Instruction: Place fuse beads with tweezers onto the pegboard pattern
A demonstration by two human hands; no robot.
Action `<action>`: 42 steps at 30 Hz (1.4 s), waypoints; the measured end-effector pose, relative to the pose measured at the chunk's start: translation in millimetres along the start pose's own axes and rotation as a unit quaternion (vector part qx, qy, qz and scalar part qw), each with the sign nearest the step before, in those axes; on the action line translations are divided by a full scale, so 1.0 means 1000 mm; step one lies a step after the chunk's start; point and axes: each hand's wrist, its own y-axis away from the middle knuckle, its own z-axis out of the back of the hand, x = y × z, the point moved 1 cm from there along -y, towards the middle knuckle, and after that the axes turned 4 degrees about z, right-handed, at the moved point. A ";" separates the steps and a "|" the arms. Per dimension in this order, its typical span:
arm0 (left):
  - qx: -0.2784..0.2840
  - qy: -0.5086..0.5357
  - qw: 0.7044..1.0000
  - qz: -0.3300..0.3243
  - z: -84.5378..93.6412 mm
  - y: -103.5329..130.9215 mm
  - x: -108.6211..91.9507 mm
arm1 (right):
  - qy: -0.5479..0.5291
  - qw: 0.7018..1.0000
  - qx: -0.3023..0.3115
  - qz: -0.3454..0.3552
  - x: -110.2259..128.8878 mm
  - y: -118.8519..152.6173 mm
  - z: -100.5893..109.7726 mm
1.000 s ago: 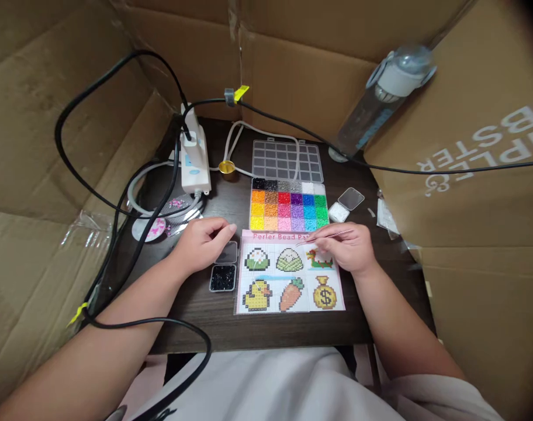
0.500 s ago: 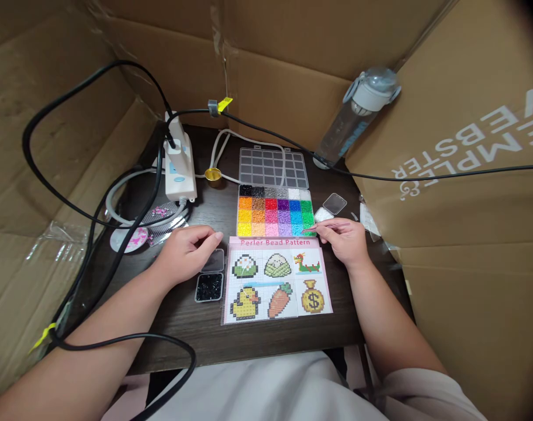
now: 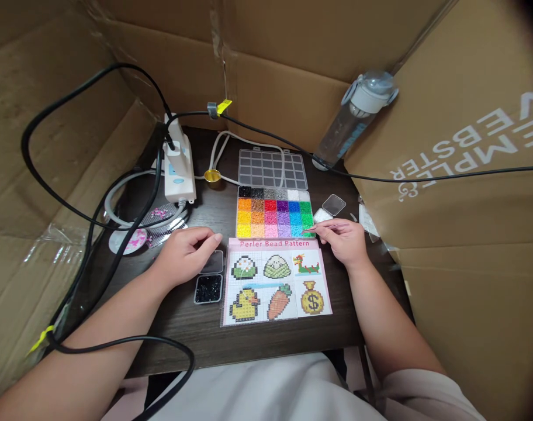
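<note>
A pair of pink tweezers (image 3: 328, 226) is pinched in my right hand (image 3: 346, 241), its tips over the blue and green squares at the near right corner of the bead box (image 3: 270, 220). Small beads sorted by colour fill that box. My left hand (image 3: 185, 252) rests on the table with fingers loosely curled and thumb out, no object visible in it. Close by stands a small clear case of black beads (image 3: 208, 289) with its lid (image 3: 213, 262) raised. Between my hands lies the Perler Bead Pattern sheet (image 3: 276, 280), printed with pixel pictures, under what looks like a clear pegboard.
Behind the box lies its open divided lid (image 3: 272, 168). A small case of white beads (image 3: 324, 216) stands at right, a water bottle (image 3: 356, 120) behind. A power strip (image 3: 179, 169), gold cup (image 3: 213, 178) and black cables (image 3: 86, 216) occupy the left. Cardboard walls (image 3: 288, 88) enclose the table.
Both hands and the tweezers hold almost the same place as before. The whole view has shifted very slightly.
</note>
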 end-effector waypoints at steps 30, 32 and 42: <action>0.003 -0.008 1.000 -0.010 -0.003 0.000 -0.002 | -0.126 0.971 0.199 -0.046 0.037 0.029 -0.060; 0.002 -0.006 1.000 -0.009 -0.003 0.000 -0.002 | -0.130 0.965 0.224 -0.050 0.038 0.031 -0.066; 0.004 -0.003 1.000 -0.008 -0.003 0.000 -0.004 | -0.126 0.955 0.268 -0.026 0.033 0.032 -0.068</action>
